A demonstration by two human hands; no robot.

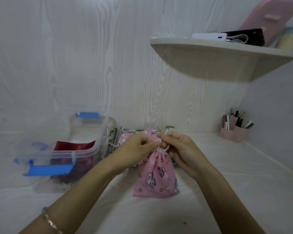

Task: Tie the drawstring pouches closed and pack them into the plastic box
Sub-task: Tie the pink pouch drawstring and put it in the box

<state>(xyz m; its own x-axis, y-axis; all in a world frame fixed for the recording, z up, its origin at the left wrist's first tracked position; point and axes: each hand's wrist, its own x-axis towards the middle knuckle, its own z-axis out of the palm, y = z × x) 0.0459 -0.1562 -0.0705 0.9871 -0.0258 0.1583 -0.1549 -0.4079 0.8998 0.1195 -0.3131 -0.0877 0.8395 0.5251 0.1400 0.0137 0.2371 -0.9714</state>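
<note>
Pink unicorn-print cloth pouch (156,176) hangs below 2 close-set hands, left hand (139,147) and right hand (179,149), each pinching the cream drawstring (165,150); judged best cinched evenly outward.

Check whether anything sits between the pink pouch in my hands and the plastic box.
Nothing visible blocks it. The pink pouch, held by the left hand and right hand, is right of the open-topped plastic box; other pouches lie low beside its wall.
</note>
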